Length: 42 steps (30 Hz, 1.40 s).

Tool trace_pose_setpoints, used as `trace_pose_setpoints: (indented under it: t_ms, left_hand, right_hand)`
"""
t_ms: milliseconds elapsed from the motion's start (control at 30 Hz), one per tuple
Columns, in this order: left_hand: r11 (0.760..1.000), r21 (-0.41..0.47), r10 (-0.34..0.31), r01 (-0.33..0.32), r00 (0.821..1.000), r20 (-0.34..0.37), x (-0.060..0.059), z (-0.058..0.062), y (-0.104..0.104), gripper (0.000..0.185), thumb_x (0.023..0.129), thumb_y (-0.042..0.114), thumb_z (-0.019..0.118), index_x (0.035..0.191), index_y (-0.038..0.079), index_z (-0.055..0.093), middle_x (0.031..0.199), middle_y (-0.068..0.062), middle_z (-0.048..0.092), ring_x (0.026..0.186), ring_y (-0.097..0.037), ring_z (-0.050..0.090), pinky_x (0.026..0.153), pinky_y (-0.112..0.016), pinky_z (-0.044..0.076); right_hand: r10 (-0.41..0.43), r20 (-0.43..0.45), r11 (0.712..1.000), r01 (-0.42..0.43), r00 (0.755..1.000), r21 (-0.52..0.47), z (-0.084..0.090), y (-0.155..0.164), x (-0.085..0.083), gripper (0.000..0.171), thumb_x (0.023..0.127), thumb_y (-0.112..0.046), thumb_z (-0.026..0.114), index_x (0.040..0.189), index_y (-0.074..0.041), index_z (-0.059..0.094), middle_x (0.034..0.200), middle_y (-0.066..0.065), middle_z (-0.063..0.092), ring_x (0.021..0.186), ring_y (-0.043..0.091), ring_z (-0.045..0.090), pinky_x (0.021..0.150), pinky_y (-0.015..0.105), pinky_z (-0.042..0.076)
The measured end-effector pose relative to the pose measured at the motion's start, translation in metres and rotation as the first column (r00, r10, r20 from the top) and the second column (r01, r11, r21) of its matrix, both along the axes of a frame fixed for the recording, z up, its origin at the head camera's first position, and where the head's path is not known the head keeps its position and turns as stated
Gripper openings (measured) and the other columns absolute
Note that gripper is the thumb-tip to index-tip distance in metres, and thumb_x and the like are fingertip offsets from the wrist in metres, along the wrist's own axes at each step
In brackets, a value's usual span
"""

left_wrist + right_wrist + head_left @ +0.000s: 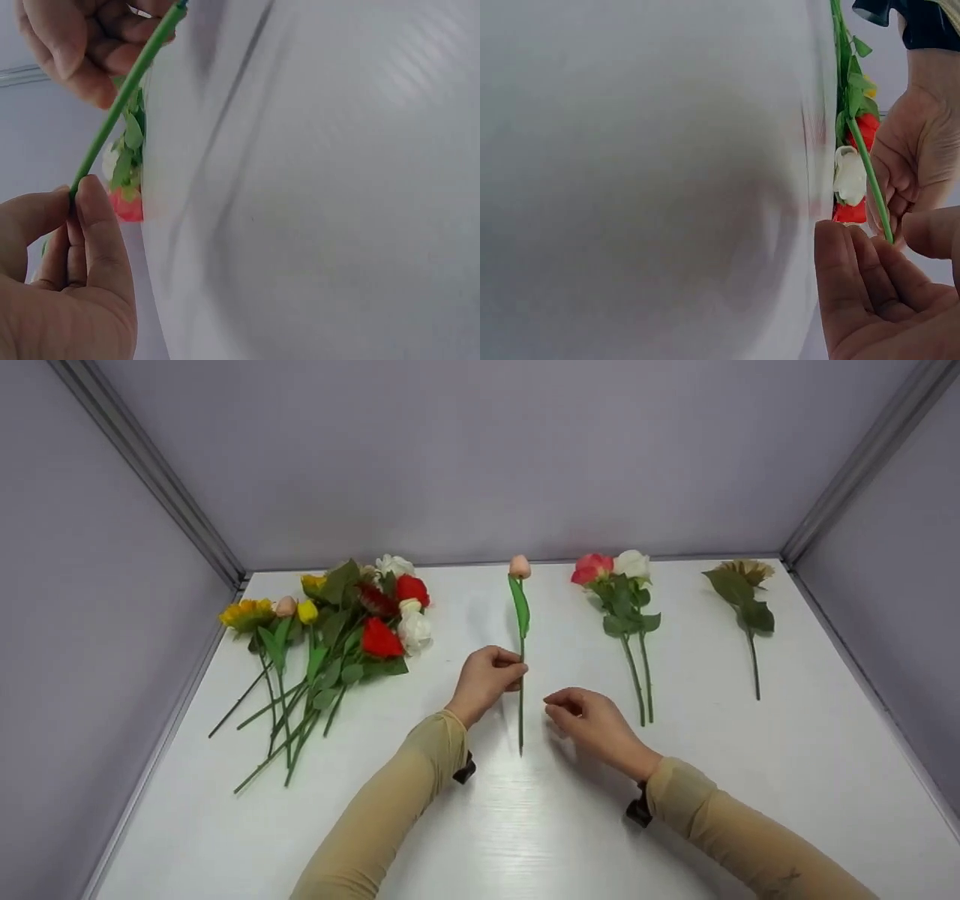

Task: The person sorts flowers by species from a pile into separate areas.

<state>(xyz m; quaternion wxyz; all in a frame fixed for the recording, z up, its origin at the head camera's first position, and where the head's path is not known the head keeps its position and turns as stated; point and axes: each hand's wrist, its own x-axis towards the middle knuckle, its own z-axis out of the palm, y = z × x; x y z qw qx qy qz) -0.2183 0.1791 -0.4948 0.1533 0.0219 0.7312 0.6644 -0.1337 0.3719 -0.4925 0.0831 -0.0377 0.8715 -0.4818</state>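
1. Peach tulip (522, 619) is held over the desk (480, 840), mid-stem, by the left hand (486, 675); stem is pinched between thumb and fingers.
2. Key relation: lower stem is placed just left of the right hand (601, 729); a narrow gap is left, no contact seen in head view.
3. Long axis: run away from the person, bloom at far end, cut end near. Stem is seen tilted in both wrist views, bloom end judged higher; exact angle can't be told.
4. Right fingers are loosely bent, nothing grasped; thumb and fingertips are turned toward the stem.
5. Nearer hand: left, touching. Right is set lower, beside the bare stem below the grip.
6. In the way: middle of the stem is taken up by the left fingers; the bare length below is left exposed to the right side.
7. Around: mixed flower pile (351, 672) is laid on the left, stems crossed. Pink rose (592, 568) and white rose (632, 565) are laid together beyond the right hand. Brownish flower (752, 573) is laid alone, far right.
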Motion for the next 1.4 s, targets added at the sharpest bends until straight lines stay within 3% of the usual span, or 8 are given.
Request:
trace_pose_setpoints:
  t_ms: [133, 300, 533, 700, 1033, 1133, 1267, 1400]
  left_hand:
    - [0.996, -0.080, 0.046, -0.045, 0.999, 0.002, -0.013, -0.006, -0.006, 0.017, 0.094, 0.007, 0.073, 0.109, 0.000, 0.070, 0.097, -0.012, 0.070, 0.083, -0.018, 0.070, 0.074, -0.029, 0.060]
    - [0.982, -0.179, 0.063, -0.063, 0.998, -0.006, -0.023, -0.014, -0.008, 0.014, 0.095, 0.007, 0.072, 0.107, 0.000, 0.071, 0.093, -0.011, 0.069, 0.077, -0.017, 0.067, 0.069, -0.028, 0.057]
    - [0.945, -0.323, 0.050, -0.056, 0.998, -0.025, -0.027, -0.018, -0.005, 0.008, 0.095, 0.007, 0.071, 0.100, 0.000, 0.072, 0.088, -0.009, 0.069, 0.073, -0.017, 0.066, 0.066, -0.027, 0.056]
    - [0.905, -0.421, 0.023, -0.057, 0.996, -0.086, -0.032, -0.018, 0.000, 0.006, 0.094, 0.008, 0.072, 0.094, 0.002, 0.072, 0.086, -0.007, 0.068, 0.071, -0.016, 0.064, 0.066, -0.029, 0.054]
    - [0.841, -0.526, 0.025, -0.131, 0.979, -0.204, -0.047, -0.025, 0.003, 0.006, 0.095, 0.009, 0.071, 0.094, 0.003, 0.071, 0.090, -0.009, 0.070, 0.083, -0.023, 0.065, 0.077, -0.035, 0.054]
    - [0.848, -0.514, 0.024, -0.133, 0.977, -0.213, -0.048, -0.027, 0.003, 0.009, 0.096, 0.012, 0.072, 0.096, 0.003, 0.070, 0.092, -0.008, 0.069, 0.086, -0.023, 0.064, 0.079, -0.036, 0.053]
    - [0.876, -0.470, 0.014, -0.111, 0.979, -0.205, -0.046, -0.026, 0.003, 0.016, 0.098, 0.019, 0.072, 0.100, 0.004, 0.070, 0.090, -0.007, 0.067, 0.081, -0.020, 0.062, 0.074, -0.034, 0.052]
    - [0.884, -0.459, -0.025, -0.083, 0.974, -0.223, -0.041, -0.023, 0.002, 0.022, 0.098, 0.024, 0.072, 0.108, 0.004, 0.069, 0.089, -0.006, 0.064, 0.075, -0.017, 0.060, 0.068, -0.031, 0.051]
  right_hand:
    - [0.078, -0.141, 0.971, -0.042, 0.987, 0.237, 0.004, 0.005, -0.008, 0.030, 0.101, -0.022, 0.068, 0.123, -0.001, 0.071, 0.112, 0.008, 0.071, 0.103, 0.024, 0.067, 0.090, 0.043, 0.055]
    - [0.157, -0.192, 0.916, -0.070, 0.969, 0.394, 0.007, 0.006, -0.014, 0.035, 0.101, -0.026, 0.068, 0.126, -0.001, 0.070, 0.121, 0.013, 0.069, 0.117, 0.031, 0.062, 0.099, 0.048, 0.051]
    - [0.189, -0.195, 0.891, -0.085, 0.962, 0.446, 0.010, 0.003, -0.015, 0.035, 0.101, -0.028, 0.068, 0.126, -0.003, 0.071, 0.122, 0.012, 0.069, 0.119, 0.032, 0.061, 0.102, 0.047, 0.049]
    - [0.193, -0.200, 0.890, -0.085, 0.961, 0.449, 0.010, 0.004, -0.016, 0.034, 0.101, -0.027, 0.068, 0.125, -0.003, 0.071, 0.121, 0.011, 0.069, 0.119, 0.032, 0.061, 0.102, 0.046, 0.049]
    - [0.237, -0.221, 0.875, -0.109, 0.946, 0.472, 0.009, 0.004, -0.017, 0.034, 0.099, -0.025, 0.070, 0.124, -0.001, 0.070, 0.121, 0.013, 0.069, 0.118, 0.034, 0.060, 0.102, 0.047, 0.049]
    - [0.243, -0.231, 0.875, -0.110, 0.942, 0.472, 0.008, 0.006, -0.017, 0.035, 0.099, -0.024, 0.070, 0.124, -0.001, 0.070, 0.121, 0.014, 0.069, 0.118, 0.034, 0.060, 0.102, 0.047, 0.049]
    - [0.240, -0.231, 0.871, -0.104, 0.943, 0.479, 0.007, 0.009, -0.016, 0.035, 0.099, -0.024, 0.070, 0.125, -0.001, 0.070, 0.122, 0.015, 0.068, 0.118, 0.035, 0.060, 0.102, 0.048, 0.048]
    - [0.232, -0.214, 0.864, -0.100, 0.949, 0.493, 0.007, 0.010, -0.016, 0.036, 0.099, -0.025, 0.070, 0.126, -0.001, 0.069, 0.123, 0.015, 0.067, 0.120, 0.036, 0.059, 0.103, 0.048, 0.048]
